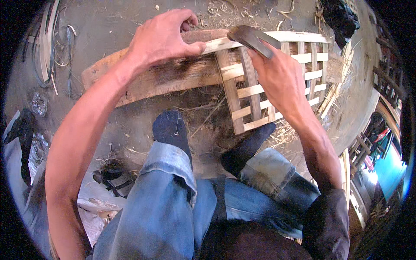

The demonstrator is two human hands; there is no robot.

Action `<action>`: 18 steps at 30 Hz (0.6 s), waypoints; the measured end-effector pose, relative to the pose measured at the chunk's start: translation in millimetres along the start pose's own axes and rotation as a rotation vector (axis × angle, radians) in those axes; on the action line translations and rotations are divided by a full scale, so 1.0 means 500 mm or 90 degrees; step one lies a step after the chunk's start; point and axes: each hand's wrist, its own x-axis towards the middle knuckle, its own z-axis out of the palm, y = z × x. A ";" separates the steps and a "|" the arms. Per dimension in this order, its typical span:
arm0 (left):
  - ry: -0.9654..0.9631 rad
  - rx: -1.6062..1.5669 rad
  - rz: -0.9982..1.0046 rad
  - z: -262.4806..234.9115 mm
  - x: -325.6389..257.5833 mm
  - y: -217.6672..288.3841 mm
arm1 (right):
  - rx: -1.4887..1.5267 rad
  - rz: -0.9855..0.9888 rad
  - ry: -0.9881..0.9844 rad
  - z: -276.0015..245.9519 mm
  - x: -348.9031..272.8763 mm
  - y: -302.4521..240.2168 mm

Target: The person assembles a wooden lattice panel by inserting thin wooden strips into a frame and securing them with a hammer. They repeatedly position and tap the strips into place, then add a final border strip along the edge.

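A woven panel of pale and brown bamboo strips (234, 104) lies tilted on the right part of a long, rough wooden plank (173, 80). Along its top edge a pale strip (215, 44) runs out to the left, and my left hand (162, 39) holds its end, thumb on the strip and fingers curled beyond it. My right hand (281, 80) is closed on a dark, flat metal blade (245, 34), whose broad end rests over the panel's top edge. The blade's grip is hidden within my fingers.
My dark-socked feet (171, 128) stand just below the plank. Shavings and thin curls (223, 6) litter the floor. Long strips (45, 43) lie at left, a black plastic bag (340, 19) at top right, dark sandals (115, 177) near my left leg. Slatted woodwork (385, 69) stands at right.
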 end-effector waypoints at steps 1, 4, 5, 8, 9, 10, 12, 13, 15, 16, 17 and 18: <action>0.010 0.002 0.008 0.002 0.002 -0.008 | 0.036 -0.026 0.050 -0.008 0.003 -0.003; 0.029 0.034 0.029 0.025 0.002 -0.009 | 0.042 -0.005 0.028 -0.030 -0.013 -0.005; 0.036 0.054 0.038 0.028 0.003 -0.008 | 0.025 -0.070 0.027 -0.034 -0.004 -0.003; 0.022 0.074 0.030 0.026 -0.006 -0.004 | 0.038 -0.022 0.010 -0.033 -0.007 -0.020; 0.015 0.070 0.026 0.022 -0.007 -0.002 | 0.048 -0.035 0.039 -0.036 -0.011 -0.025; 0.008 0.066 0.022 0.017 -0.005 0.002 | 0.059 -0.048 0.068 -0.041 -0.017 -0.030; -0.012 0.059 0.017 0.009 -0.001 0.010 | 0.087 -0.063 0.099 -0.037 -0.024 -0.029; -0.025 0.059 0.010 0.006 -0.001 0.012 | 0.110 -0.072 0.101 -0.018 -0.024 -0.021; -0.025 0.057 0.007 0.008 0.001 0.015 | 0.022 0.085 -0.017 0.019 -0.014 -0.014; -0.014 0.055 0.009 0.012 -0.002 0.015 | 0.015 0.079 -0.022 0.011 -0.015 -0.013; -0.004 0.057 0.004 0.014 -0.009 0.012 | 0.013 0.067 -0.029 0.002 -0.010 -0.019; -0.007 0.065 0.007 0.012 -0.010 0.009 | 0.012 0.055 -0.036 -0.001 -0.008 -0.021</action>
